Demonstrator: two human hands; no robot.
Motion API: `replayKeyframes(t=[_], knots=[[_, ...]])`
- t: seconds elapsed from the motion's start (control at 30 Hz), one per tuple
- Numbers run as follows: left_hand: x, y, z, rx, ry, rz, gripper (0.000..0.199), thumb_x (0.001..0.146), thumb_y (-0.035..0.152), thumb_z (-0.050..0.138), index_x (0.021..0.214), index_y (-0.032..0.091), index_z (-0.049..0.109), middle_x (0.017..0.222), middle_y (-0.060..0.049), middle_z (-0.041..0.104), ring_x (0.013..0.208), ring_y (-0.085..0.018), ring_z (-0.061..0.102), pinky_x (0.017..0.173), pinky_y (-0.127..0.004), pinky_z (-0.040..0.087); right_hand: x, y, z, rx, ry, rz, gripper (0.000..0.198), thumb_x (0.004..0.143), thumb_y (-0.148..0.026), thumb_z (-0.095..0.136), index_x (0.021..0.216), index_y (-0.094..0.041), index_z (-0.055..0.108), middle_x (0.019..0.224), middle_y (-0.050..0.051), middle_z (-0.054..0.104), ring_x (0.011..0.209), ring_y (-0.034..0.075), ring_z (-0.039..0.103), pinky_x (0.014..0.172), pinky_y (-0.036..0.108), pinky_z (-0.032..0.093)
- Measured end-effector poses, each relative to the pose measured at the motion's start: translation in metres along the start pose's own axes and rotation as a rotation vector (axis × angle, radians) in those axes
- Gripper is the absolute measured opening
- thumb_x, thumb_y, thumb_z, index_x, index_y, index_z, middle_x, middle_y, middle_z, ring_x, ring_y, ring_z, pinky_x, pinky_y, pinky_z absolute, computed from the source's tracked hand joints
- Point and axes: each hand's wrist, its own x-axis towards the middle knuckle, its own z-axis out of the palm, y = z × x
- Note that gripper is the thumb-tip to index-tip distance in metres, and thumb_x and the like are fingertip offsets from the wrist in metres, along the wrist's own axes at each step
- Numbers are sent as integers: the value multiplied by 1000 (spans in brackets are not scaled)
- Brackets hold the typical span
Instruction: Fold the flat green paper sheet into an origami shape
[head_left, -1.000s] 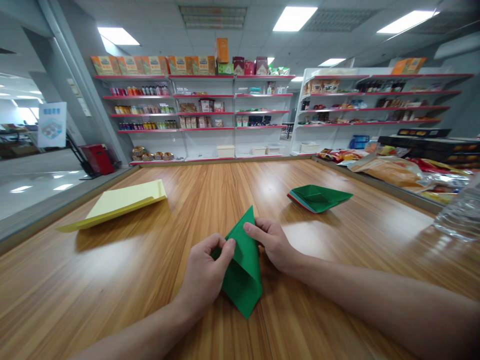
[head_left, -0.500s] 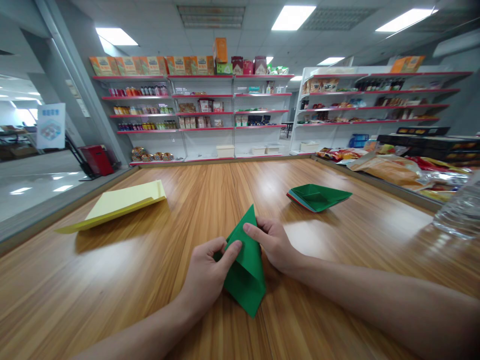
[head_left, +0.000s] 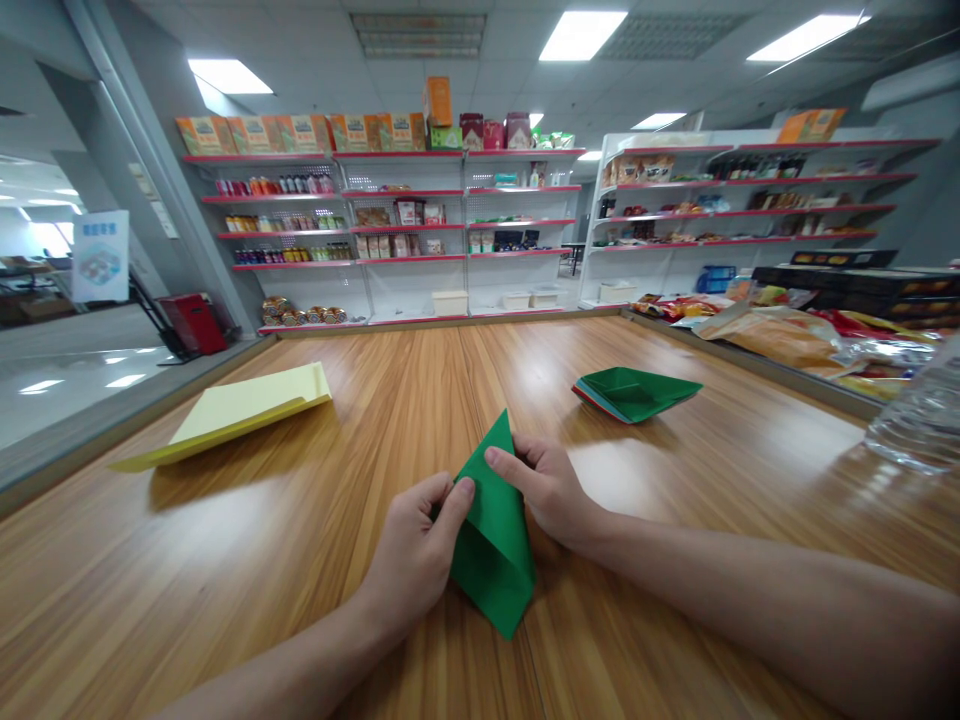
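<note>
Between my two hands is a sheet of green paper (head_left: 493, 560), folded into a narrow pointed shape with its tip away from me. My left hand (head_left: 420, 535) pinches its left edge, thumb on top and fingers curled beneath. On the opposite edge, my right hand (head_left: 555, 490) grips near the upper point, with the thumb pressed on the face and the other fingers partly hidden behind. The paper's lower part hangs partly open, showing a fold. Farther right lies a stack of folded papers (head_left: 637, 393), green on top with blue and red edges below.
Yellow paper (head_left: 247, 405) with a raised folded edge lies at the left of the wooden table (head_left: 360, 400). On the right stand a clear plastic bottle (head_left: 919, 420) and snack packets (head_left: 780, 335) beside black boxes (head_left: 862, 290). Stocked shelves (head_left: 405, 228) are behind the table.
My left thumb has slid slightly left and up along the green paper's edge. My right hand keeps nearly the same grip, and the other papers lie where they were.
</note>
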Motion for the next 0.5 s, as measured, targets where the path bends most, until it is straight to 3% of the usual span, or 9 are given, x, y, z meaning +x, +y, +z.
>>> replayKeyframes(t=[0.3,0.5], knots=[[-1,1,-1,-13,-9,-20,41,88,45,50,59,19,38,56,5,32,53,-10,33,47,-22,27,1,0,-1,-15,3,-7,34,83,-42,60,67,-13,54,60,-2,47,53,9,41,45,22,32],[-1,0,0,50,13,29,43,89,43,48,57,20,32,55,6,26,50,-10,29,46,-23,23,0,-1,0,-20,9,3,34,82,-43,60,66,-14,54,59,-2,45,51,9,41,45,22,31]])
